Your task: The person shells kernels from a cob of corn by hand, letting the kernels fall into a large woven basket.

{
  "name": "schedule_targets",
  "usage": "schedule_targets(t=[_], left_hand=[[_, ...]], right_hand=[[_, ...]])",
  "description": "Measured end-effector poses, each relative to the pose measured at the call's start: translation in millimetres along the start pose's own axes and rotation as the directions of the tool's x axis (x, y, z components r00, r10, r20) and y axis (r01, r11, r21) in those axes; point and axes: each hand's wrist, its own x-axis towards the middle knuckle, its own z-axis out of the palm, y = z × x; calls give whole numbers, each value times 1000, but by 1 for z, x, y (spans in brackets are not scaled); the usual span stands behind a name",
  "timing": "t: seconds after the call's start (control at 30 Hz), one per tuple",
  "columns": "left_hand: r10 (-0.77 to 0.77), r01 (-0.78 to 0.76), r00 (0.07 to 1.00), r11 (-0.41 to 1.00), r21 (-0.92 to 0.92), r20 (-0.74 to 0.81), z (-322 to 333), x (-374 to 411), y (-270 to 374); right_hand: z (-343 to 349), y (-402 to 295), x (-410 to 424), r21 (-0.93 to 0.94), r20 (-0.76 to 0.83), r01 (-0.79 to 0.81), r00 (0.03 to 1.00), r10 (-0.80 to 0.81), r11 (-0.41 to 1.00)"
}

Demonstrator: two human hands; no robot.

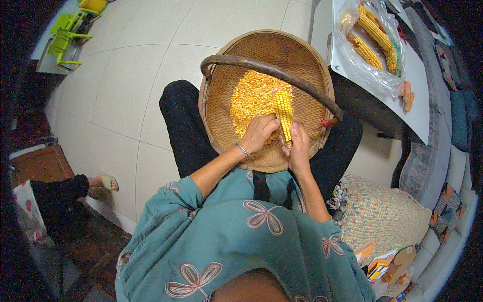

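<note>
A round woven basket (pixel 264 39) with a dark curved wooden handle (pixel 271 73) rests between the person's knees. Loose yellow corn kernels (pixel 253 98) lie heaped inside it. Over the heap, an ear of yellow corn (pixel 283 109) points away from the body, its near end in my right hand (pixel 299 141). My left hand (pixel 260 132), with a metal bangle at the wrist, is bent against the left side of the ear; its fingertips are partly hidden, so whether it grips the ear is unclear.
On the white table (pixel 419 120) at the right lie several corn ears (pixel 373 32) in a clear plastic bag and bare cobs (pixel 407 96). A braided mat (pixel 381 211) is at lower right. Another person's slippered foot (pixel 108 182) is at left, below green chairs (pixel 62 41).
</note>
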Motion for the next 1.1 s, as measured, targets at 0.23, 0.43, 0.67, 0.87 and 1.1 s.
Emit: schedule_targets(t=[0.23, 0.43, 0.67, 0.87, 1.1], left_hand=[[25, -25, 999, 1000, 17, -29, 4, -1, -2], [-13, 11, 999, 999, -50, -49, 4, -2, -2], [-274, 285, 958, 942, -179, 81, -6, 6, 8], [-189, 192, 981, 975, -110, 43, -5, 4, 5], [-33, 32, 999, 999, 17, 6, -1, 0, -2]], right_hand=[[0, 1, 0, -10, -15, 7, 1000, -7, 1000], [-3, 5, 3, -24, 21, 30, 999, -29, 999], [-3, 4, 2, -11, -3, 0, 1000, 0, 1000], [-6, 8, 4, -38, 15, 31, 999, -31, 999], [-1, 3, 1, -32, 12, 21, 1000, -20, 999]])
